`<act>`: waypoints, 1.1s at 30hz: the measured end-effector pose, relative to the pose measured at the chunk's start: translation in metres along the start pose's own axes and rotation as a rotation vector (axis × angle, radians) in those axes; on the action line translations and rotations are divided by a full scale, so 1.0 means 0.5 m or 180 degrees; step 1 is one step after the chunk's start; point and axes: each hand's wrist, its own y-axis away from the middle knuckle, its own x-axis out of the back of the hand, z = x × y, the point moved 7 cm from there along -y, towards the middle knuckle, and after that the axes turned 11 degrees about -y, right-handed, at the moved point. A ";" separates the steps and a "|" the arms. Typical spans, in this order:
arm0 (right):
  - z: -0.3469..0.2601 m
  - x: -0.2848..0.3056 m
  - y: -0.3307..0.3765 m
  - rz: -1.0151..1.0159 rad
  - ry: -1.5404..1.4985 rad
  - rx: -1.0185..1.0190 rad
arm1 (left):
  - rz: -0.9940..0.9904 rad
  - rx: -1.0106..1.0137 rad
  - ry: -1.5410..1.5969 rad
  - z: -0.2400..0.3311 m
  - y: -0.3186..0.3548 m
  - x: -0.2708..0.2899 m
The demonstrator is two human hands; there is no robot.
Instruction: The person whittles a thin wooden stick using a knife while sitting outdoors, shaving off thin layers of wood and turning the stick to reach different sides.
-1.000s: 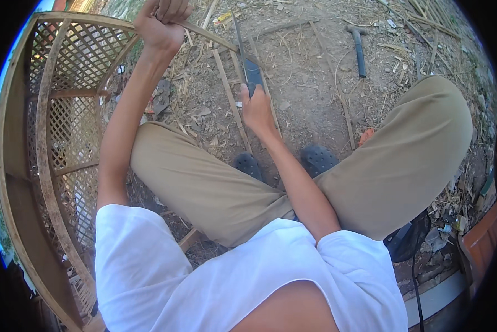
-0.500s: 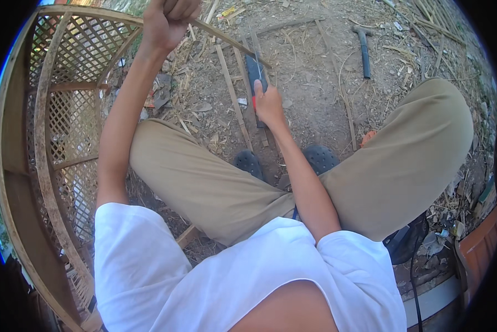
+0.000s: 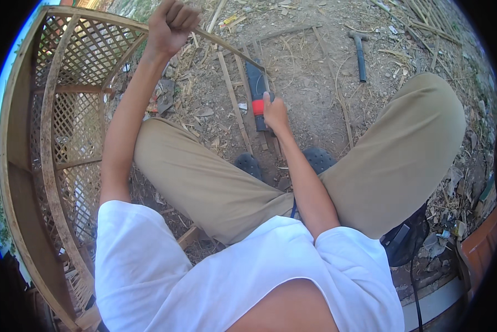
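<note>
Left hand [image 3: 172,23] clenched round a thin wooden strip [image 3: 226,44] above the lattice frame [image 3: 66,110]; right hand [image 3: 274,112] fingers grasping a dark, red-banded tool [image 3: 256,91] on the dirt; hammer [image 3: 360,52] well apart.

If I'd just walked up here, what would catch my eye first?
Probably the big curved wooden lattice frame on the left, with the left hand fisted around a thin bent strip at its top. In the middle, the right hand grips a dark tool with a red part over the littered dirt.

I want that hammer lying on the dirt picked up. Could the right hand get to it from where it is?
Probably yes: the hammer lies in the open, nothing between it and the right hand, but that hand grips a red-and-black tool.
</note>
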 end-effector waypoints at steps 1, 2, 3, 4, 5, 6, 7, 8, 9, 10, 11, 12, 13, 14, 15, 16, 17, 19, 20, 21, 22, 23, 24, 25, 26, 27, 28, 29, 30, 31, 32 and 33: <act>0.014 0.011 -0.006 0.0045 0.0250 0.0058 | 0.0073 0.0045 -0.0112 -0.004 -0.008 -0.003; -0.011 -0.013 0.022 -0.0136 0.0039 -0.0295 | 0.0251 0.0092 -0.0267 0.003 0.014 0.020; -0.047 -0.029 0.056 -0.0271 -0.0142 -0.0647 | 0.0545 0.0052 -0.0419 0.012 0.034 0.024; -0.072 -0.045 0.071 -0.0273 -0.0136 -0.0650 | 0.0551 0.0052 -0.0415 0.007 0.030 0.047; -0.121 -0.057 0.078 -0.0093 0.0048 0.0102 | 0.0474 0.0052 0.0149 -0.004 0.021 0.091; -0.168 -0.062 0.090 0.0088 0.0234 0.0846 | 0.0400 0.0052 0.0724 -0.015 0.019 0.118; -0.202 -0.054 0.105 -0.0180 0.0027 0.0630 | 0.0869 -0.0104 -0.0192 0.003 0.037 0.045; -0.199 -0.056 0.103 -0.0196 0.0022 0.0631 | 0.0882 -0.0104 -0.0202 0.006 0.032 0.039; -0.193 -0.059 0.096 -0.0201 0.0050 0.0682 | 0.0953 -0.0233 -0.0247 0.015 0.027 0.043; -0.185 -0.061 0.094 -0.0210 0.0076 0.0735 | 0.1028 -0.0363 -0.0294 0.027 0.029 0.045; -0.134 -0.049 0.079 -0.0044 0.0169 0.0490 | 0.1072 -0.0370 -0.0187 0.024 0.023 0.044; -0.087 -0.029 0.063 -0.0015 0.0162 0.0514 | 0.1039 -0.0389 -0.0185 0.021 0.019 0.045; -0.020 -0.001 0.048 0.0000 0.0277 0.0127 | 0.1080 -0.0432 -0.0221 0.018 0.016 0.049; 0.020 0.014 0.041 0.0014 0.0384 -0.0268 | 0.1122 -0.0468 -0.0258 0.017 0.010 0.052; -0.001 0.010 0.042 0.0048 0.0370 -0.0262 | 0.1095 -0.0228 -0.0587 0.024 0.018 0.007; -0.014 -0.011 0.042 -0.0102 0.0015 -0.0505 | 0.1052 -0.0229 -0.0579 0.028 0.005 -0.010; -0.033 -0.037 0.060 -0.0308 -0.0301 -0.0761 | 0.1175 -0.0233 -0.0611 0.034 0.015 -0.011; -0.124 -0.064 0.083 -0.0273 -0.0087 -0.0110 | 0.1196 -0.0544 -0.0487 0.035 0.031 0.033; -0.166 -0.062 0.093 -0.0179 0.0083 0.0522 | 0.1218 -0.0519 -0.0476 0.030 0.029 0.029; -0.182 -0.064 0.090 -0.0223 0.0056 0.0685 | 0.1315 -0.0497 -0.0450 0.027 0.026 0.029; -0.167 -0.068 0.092 -0.0248 0.0070 0.0656 | 0.1418 -0.0477 -0.0428 0.025 0.030 0.030; -0.147 -0.069 0.091 -0.0169 0.0046 0.0612 | 0.1457 -0.0513 -0.0437 0.029 0.031 0.042; -0.124 -0.061 0.078 -0.0054 0.0026 0.0592 | 0.1444 -0.0535 -0.0430 0.029 0.028 0.049; -0.088 -0.053 0.070 -0.0115 -0.0165 0.0361 | 0.1408 -0.0595 -0.0419 0.031 0.027 0.054; -0.060 -0.042 0.055 -0.0089 -0.0161 0.0378 | 0.1360 -0.0646 -0.0400 0.030 0.020 0.052; -0.029 -0.028 0.042 -0.0029 -0.0014 0.0108 | 0.1326 -0.0654 -0.0374 0.028 0.013 0.037; 0.000 -0.013 0.028 0.0039 0.0129 -0.0164 | 0.1369 -0.0606 -0.0364 0.022 0.008 0.024; -0.010 -0.021 0.027 0.0043 0.0123 -0.0160 | 0.1446 -0.0552 -0.0386 0.020 0.011 0.023; -0.041 -0.040 0.038 -0.0004 0.0079 -0.0039 | 0.1461 -0.0546 -0.0387 0.019 0.013 0.029; -0.071 -0.054 0.048 -0.0046 0.0035 0.0080 | 0.1433 -0.0526 -0.0416 0.018 0.012 0.033; -0.108 -0.067 0.066 -0.0090 0.0050 0.0062 | 0.1443 -0.0506 -0.0454 0.020 0.021 0.045; -0.175 -0.078 0.090 -0.0159 -0.0042 0.0536 | 0.1509 -0.0498 -0.0469 0.024 0.032 0.058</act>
